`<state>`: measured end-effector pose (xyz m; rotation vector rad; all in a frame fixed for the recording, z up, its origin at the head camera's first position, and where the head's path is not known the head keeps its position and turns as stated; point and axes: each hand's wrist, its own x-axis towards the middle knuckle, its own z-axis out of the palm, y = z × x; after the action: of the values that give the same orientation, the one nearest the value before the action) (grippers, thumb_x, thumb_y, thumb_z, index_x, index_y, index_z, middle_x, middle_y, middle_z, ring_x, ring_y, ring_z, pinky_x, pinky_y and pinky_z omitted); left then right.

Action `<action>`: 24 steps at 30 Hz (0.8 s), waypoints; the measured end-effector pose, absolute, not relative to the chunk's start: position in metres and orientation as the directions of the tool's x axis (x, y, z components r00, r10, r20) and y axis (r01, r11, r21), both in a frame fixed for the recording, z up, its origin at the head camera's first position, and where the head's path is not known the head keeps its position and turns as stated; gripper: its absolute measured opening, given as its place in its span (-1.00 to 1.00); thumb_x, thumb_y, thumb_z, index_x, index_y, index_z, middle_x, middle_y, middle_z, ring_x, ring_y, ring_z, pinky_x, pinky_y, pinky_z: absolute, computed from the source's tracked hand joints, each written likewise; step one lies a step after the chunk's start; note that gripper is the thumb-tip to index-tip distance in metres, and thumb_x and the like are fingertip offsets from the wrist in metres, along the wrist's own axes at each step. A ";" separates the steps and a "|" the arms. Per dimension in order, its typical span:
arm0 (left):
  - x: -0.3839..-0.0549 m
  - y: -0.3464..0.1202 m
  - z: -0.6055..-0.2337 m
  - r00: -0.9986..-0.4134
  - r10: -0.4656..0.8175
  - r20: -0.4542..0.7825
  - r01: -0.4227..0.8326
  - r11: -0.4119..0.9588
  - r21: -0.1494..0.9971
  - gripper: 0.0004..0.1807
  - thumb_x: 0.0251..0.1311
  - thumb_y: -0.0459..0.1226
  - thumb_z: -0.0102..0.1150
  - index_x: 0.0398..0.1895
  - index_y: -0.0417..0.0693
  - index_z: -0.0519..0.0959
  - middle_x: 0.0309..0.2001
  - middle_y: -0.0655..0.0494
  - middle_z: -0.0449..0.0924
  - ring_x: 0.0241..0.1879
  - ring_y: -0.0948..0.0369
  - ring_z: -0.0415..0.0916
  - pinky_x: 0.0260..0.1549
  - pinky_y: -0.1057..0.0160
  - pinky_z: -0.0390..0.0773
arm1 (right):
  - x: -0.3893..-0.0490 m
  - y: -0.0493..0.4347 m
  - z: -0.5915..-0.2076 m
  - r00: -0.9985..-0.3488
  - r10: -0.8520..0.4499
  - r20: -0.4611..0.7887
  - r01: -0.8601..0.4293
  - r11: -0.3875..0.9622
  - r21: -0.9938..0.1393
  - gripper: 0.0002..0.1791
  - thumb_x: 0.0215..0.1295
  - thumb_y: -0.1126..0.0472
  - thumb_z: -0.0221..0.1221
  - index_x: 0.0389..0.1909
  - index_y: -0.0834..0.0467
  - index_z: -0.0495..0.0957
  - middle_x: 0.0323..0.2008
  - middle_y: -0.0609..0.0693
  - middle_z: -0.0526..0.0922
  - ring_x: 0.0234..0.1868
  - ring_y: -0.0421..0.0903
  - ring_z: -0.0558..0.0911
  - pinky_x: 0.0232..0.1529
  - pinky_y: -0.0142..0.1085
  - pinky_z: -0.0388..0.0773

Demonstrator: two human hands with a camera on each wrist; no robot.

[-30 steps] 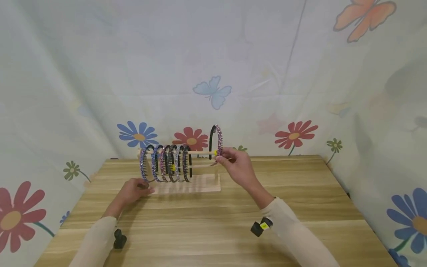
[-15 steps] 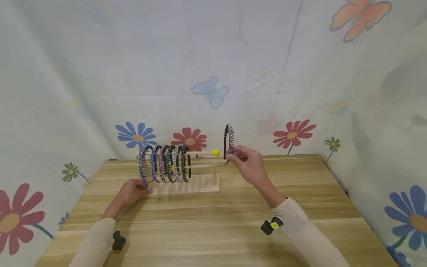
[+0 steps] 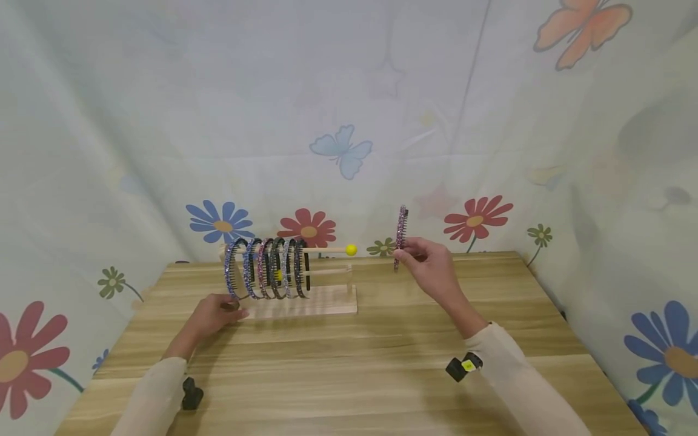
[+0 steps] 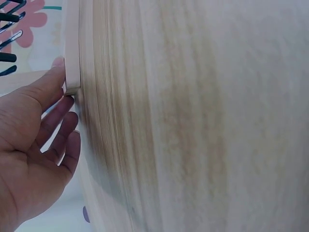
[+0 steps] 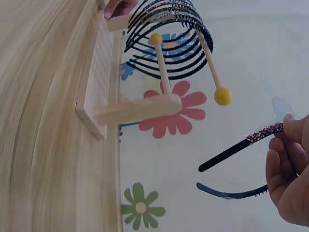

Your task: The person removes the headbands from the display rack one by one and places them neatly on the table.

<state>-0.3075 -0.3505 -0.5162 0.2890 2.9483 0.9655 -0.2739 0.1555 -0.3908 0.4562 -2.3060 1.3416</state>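
My right hand point(image 3: 436, 272) pinches a pink-glittered black toothed headband point(image 3: 401, 227) in the air, right of a wooden headband stand point(image 3: 329, 301). In the right wrist view both free ends of that headband point(image 5: 224, 157) point toward the stand, apart from it. On the stand's upper rod, several glittery headbands point(image 3: 263, 269) hang at the left, in blue, pink, dark and silver. A yellow ball point(image 3: 351, 249) caps that rod's right end. My left hand point(image 3: 212, 318) grips the left end of the stand's base, thumb on top and fingers at the edge in the left wrist view.
The stand rests on a wood-grain table point(image 3: 338, 369) near its back edge. A shorter lower rod has its own yellow ball point(image 5: 155, 39), among the hanging headbands. Behind the table hangs a cloth point(image 3: 262, 121) printed with flowers and butterflies.
My right hand has carried the pink headband rightward, off the yellow ball and away from the rod, turning it edge-on. The left hand has stayed on the base.
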 end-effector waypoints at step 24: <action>-0.310 -0.352 -0.519 -0.985 0.170 0.027 0.154 0.802 0.577 -0.62 0.24 -0.04 0.42 -0.10 -0.17 0.72 -0.05 -0.18 0.73 -0.06 -0.08 0.68 -0.04 -0.14 0.66 | -0.286 0.235 -0.404 -0.870 0.060 0.489 -0.347 0.631 -0.694 -0.56 0.31 -0.02 0.39 -0.02 0.28 0.71 -0.25 0.18 0.79 -0.23 0.08 0.77 -0.33 -0.59 0.53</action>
<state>-0.3100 -0.3520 -0.5188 0.2662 2.9579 0.9430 -0.2862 0.2345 -0.4041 0.2256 -2.3808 1.1534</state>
